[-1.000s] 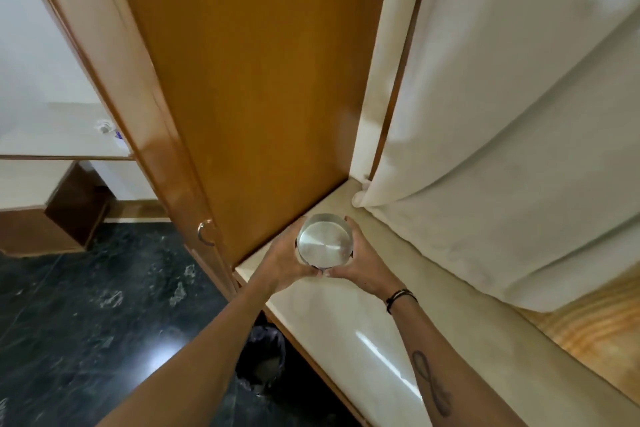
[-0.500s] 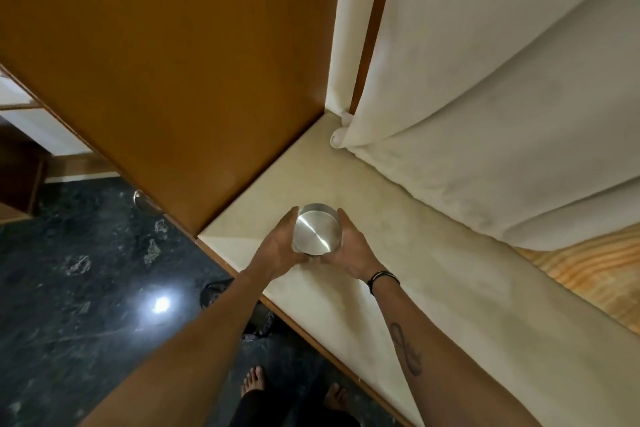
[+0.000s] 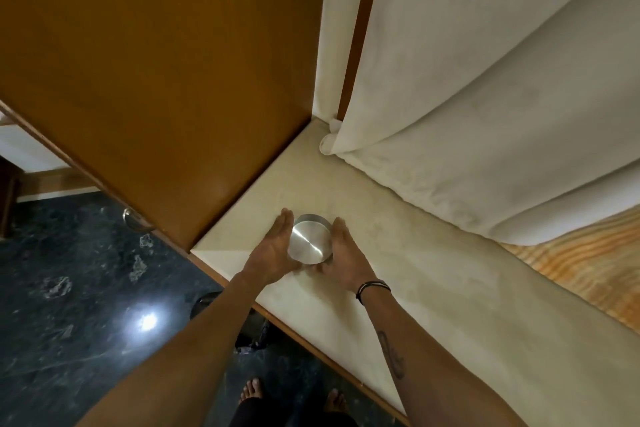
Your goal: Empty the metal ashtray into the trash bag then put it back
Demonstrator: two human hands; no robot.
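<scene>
between the two palms, at the middle of the view, the metal ashtray (image 3: 309, 242) is sitting on the pale ledge (image 3: 433, 288), its shiny round face turned up toward the camera. the left hand (image 3: 273, 250) is lying at the ashtray's nine o'clock side, fingers straight and pointing toward twelve o'clock, palm touching the wall of the ashtray. the right hand (image 3: 343, 258) is flanking it at three o'clock in the same flat, spread pose, thumb tucked under the near rim at about five o'clock. neither hand is curling around it; both are pressing in from the sides with fingers extended. a dark band (image 3: 372, 287) is circling the right wrist. beyond the ashtray, from nine to twelve o'clock, a brown wooden panel (image 3: 166, 62) is rising from the ledge. from one to three o'clock a white curtain (image 3: 485, 97) is draping down onto the ledge. at seven o'clock a dark marbled floor (image 3: 69, 305) is showing, with bare feet (image 3: 251, 390) at six o'clock.
</scene>
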